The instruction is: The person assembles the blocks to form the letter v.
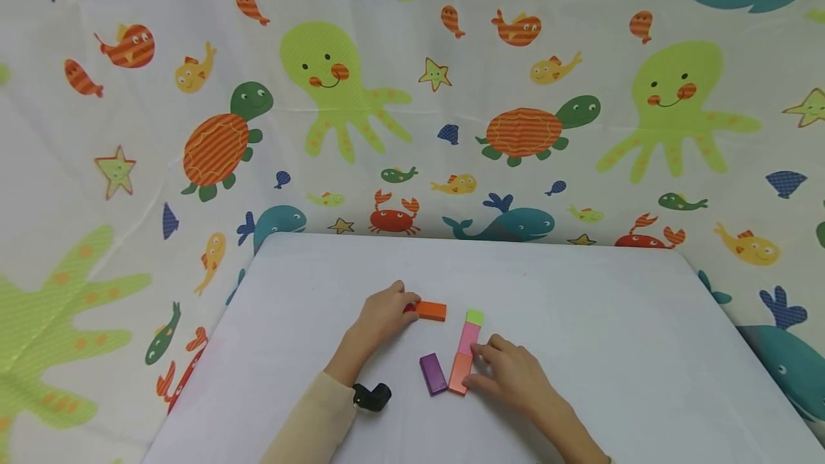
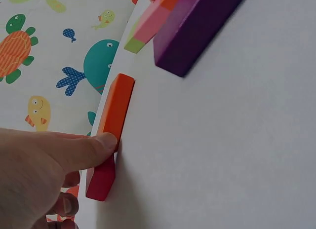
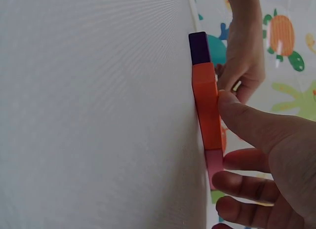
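Observation:
Around the red block point(image 2: 102, 182) my left hand point(image 1: 385, 313) has its thumb and fingers pinched, the thumb lying where that block meets an orange block point(image 1: 431, 311). These two blocks lie end to end. To their right, a light orange block point(image 1: 460, 374), a pink block point(image 1: 469, 339) and a green block point(image 1: 475, 317) form a line. My right hand point(image 1: 518, 377) rests along the line's right side, thumb by the light orange block and fingertips at the pink one, fingers loosely bent. A purple block point(image 1: 433, 374) lies at a slant, its near corner by the light orange block.
The blocks lie on a white table point(image 1: 580, 306). Behind it hangs a curtain point(image 1: 412, 127) printed with sea animals. A black device point(image 1: 372, 397) is strapped at the left wrist, next to a beige sleeve point(image 1: 316, 417).

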Demonstrator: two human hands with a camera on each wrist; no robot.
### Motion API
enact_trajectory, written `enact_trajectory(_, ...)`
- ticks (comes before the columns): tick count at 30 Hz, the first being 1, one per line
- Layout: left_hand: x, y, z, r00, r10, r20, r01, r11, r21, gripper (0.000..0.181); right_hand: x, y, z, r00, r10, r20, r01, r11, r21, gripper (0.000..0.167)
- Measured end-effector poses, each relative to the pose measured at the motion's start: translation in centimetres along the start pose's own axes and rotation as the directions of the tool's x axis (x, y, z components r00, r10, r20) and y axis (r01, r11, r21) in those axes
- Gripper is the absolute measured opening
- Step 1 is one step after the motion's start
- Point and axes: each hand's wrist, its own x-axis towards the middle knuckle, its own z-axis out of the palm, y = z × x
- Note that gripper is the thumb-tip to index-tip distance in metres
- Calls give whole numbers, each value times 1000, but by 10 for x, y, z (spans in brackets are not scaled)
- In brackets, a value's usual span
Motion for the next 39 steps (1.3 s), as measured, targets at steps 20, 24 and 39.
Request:
enact_trajectory(20, -22, -21, -8, 996, -68, 49, 70, 997, -31, 29, -1, -2, 4, 1000, 20, 10, -21, 1000, 8, 52)
enact_trajectory(24, -27, -20, -9, 997, -66, 44, 67, 997, -36, 29, -2, -3, 3, 1000, 21, 12, -21, 1000, 5, 52)
enact_trajectory(39, -45, -8, -7, 990, -133, -46, 121, 970, -209, 38, -2, -5, 3, 1000, 17, -2, -17, 1000, -6, 54)
